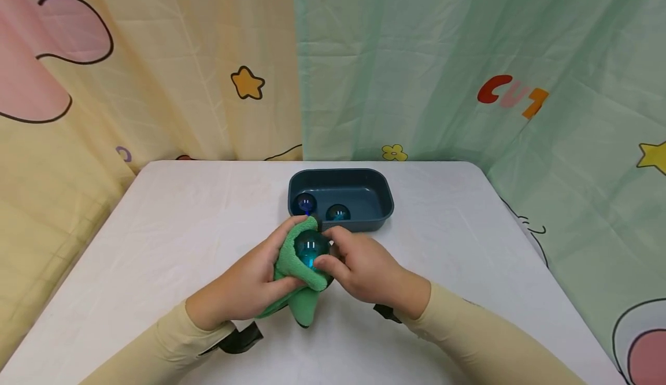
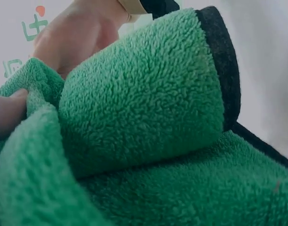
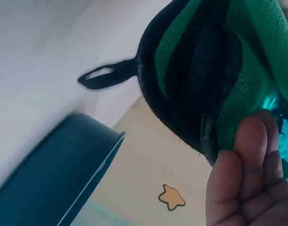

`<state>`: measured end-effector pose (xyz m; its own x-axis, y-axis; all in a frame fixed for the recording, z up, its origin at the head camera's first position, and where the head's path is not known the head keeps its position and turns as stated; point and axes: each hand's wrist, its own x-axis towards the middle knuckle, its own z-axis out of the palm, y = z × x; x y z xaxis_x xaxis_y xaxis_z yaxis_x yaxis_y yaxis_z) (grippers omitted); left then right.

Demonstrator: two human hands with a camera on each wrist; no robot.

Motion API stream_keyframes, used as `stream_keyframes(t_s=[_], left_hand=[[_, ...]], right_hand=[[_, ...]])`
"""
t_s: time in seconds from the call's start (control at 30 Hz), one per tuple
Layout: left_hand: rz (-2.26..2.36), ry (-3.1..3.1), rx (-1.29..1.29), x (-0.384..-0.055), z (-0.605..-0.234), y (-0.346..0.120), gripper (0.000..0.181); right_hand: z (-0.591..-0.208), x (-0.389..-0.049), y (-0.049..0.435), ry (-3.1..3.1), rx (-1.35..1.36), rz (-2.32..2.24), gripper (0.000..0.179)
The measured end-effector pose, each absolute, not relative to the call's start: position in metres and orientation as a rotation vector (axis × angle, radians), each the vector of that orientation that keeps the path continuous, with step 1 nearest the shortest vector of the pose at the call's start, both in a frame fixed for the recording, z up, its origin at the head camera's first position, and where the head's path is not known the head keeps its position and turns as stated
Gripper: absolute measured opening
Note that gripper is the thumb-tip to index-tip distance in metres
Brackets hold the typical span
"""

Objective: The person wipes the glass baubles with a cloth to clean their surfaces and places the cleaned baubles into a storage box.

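Note:
A translucent teal ball (image 1: 309, 245) sits in the folds of a green cloth (image 1: 288, 256) in front of the basin. My left hand (image 1: 247, 284) grips the fuzzy cloth, which wraps the ball's left and lower sides. From the right, my right hand (image 1: 366, 266) holds the ball, thumb on its near face. In the right wrist view, my fingers (image 3: 251, 146) lie against the cloth beside the shiny ball (image 3: 287, 141). The cloth has a dark border and a hanging loop (image 3: 106, 75). Up close in the left wrist view, the cloth (image 2: 144, 94) is rolled in a thick fold.
A dark blue basin (image 1: 372, 224) stands just beyond my hands on the white-covered table (image 1: 447, 217). Inside it lie a blue ball (image 1: 306, 202) at the left and a teal ball (image 1: 338, 212) near the front wall. Printed curtains (image 1: 390, 55) hang behind.

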<state>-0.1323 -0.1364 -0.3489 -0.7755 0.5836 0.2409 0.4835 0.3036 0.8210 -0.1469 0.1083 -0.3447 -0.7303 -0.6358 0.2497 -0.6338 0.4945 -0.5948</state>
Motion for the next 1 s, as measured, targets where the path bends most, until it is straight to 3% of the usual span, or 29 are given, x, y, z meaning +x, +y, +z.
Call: stream_keyframes(t_s=[0.1,0.37,0.53,0.83,1.0], left_hand=[[1.49,2.446,1.017,-0.1327,-0.3499,-0.1364,0.085],[1.578,2.417,0.982,-0.1367,-0.3486,-0.1411,0.087],[1.568,2.408,1.014,-0.1366,-0.3469,-0.1396,0.085],[1.507,2.441,1.079,-0.1364,-0.3458,-0.1345,0.084],[1.554,2.433,1.059,-0.1372,-0.3457,-0.136,0.086]], right_hand=[[-0.3457,-0.1445,0.107,2.69,-1.114,-1.194,0.032],[-0.3433,-0.1431,0.1088,2.702,-1.377,-1.094,0.066],[-0.3439,-0.1458,0.1114,2.853,-1.468,-0.902,0.063],[-0.3427,-0.145,0.1094,2.649,-1.11,-1.254,0.039],[-0.3442,-0.1446,0.1091,2.634,-1.226,-1.293,0.053]])
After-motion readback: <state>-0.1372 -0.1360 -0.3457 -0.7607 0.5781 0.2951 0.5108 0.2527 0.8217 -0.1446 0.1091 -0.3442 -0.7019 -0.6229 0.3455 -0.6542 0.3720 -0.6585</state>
